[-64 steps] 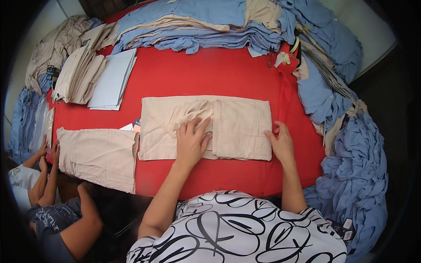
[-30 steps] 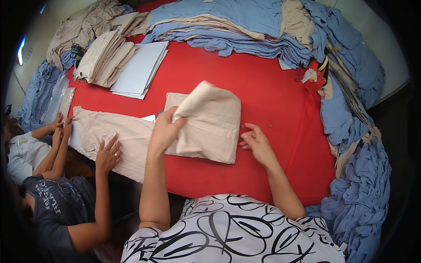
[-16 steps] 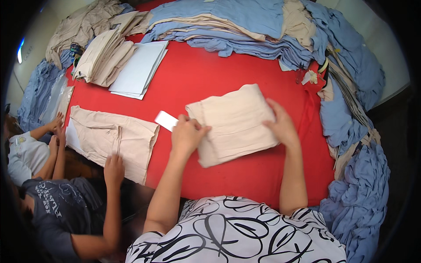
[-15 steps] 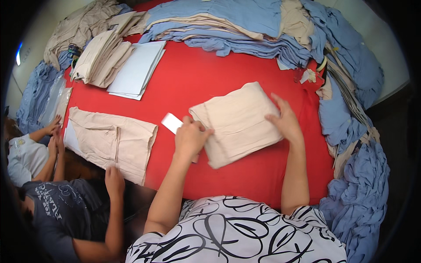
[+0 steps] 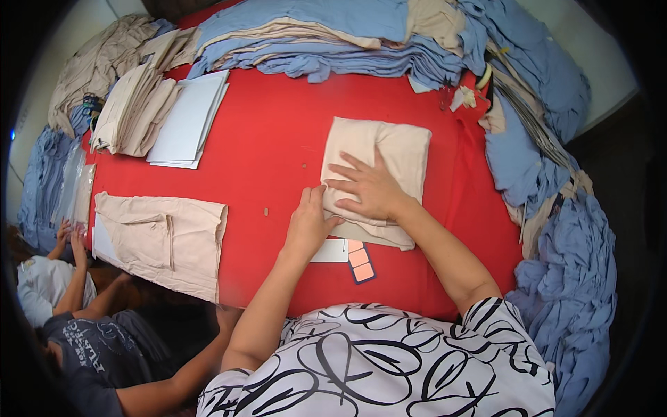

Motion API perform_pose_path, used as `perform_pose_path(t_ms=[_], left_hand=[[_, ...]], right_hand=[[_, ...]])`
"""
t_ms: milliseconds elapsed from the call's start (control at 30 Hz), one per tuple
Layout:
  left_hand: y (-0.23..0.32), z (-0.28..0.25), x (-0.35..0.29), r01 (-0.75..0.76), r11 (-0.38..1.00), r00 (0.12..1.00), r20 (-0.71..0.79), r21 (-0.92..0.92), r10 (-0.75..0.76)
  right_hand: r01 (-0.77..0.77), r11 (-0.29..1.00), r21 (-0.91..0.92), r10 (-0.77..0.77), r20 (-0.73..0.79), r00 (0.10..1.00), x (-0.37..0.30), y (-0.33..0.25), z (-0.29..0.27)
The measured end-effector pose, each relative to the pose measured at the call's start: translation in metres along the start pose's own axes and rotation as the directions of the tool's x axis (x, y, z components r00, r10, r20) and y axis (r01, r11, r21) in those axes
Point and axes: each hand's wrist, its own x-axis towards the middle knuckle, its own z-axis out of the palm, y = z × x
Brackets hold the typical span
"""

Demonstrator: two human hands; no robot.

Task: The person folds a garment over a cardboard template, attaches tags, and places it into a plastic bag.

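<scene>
A folded beige garment (image 5: 406, 149) lies on the red table in front of me. My right hand (image 5: 372, 186) is spread flat on top of it, fingers apart. At the garment's left edge is my left hand (image 5: 307, 219), its bent fingers and thumb closed on the fabric there; part of the grip is hidden. A white tag (image 5: 329, 251) and a dark-edged tag with pink panels (image 5: 360, 263) stick out from under the near edge, lying on the table.
Another beige garment (image 5: 187, 240) lies left, beside co-workers' arms. Stacked beige garments (image 5: 132, 115) and white sheets (image 5: 186, 121) are at the back left. Blue and beige clothes (image 5: 306, 35) line the back; blue cloth (image 5: 566, 278) heaps up at the right. Small scissors (image 5: 447, 90) lie far right.
The garment has turned on the table. My right hand has moved from its right side onto its top. The tags now show at the near edge rather than beside my left hand.
</scene>
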Motion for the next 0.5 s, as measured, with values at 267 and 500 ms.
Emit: perform_pose_path(t_ms=[267, 500], left_hand=[[0.005, 0.003, -0.005, 0.198, 0.956, 0.980, 0.053, -0.214, -0.191], [-0.002, 0.017, 0.000, 0.298, 0.836, 0.955, 0.155, -0.461, -0.255]], right_hand=[[-0.433, 0.651, 0.623, 0.740, -0.396, 0.543, -0.121, -0.016, -0.011], [-0.307, 0.031, 0.951, 0.927, 0.087, 0.364, -0.152, -0.028, 0.032]])
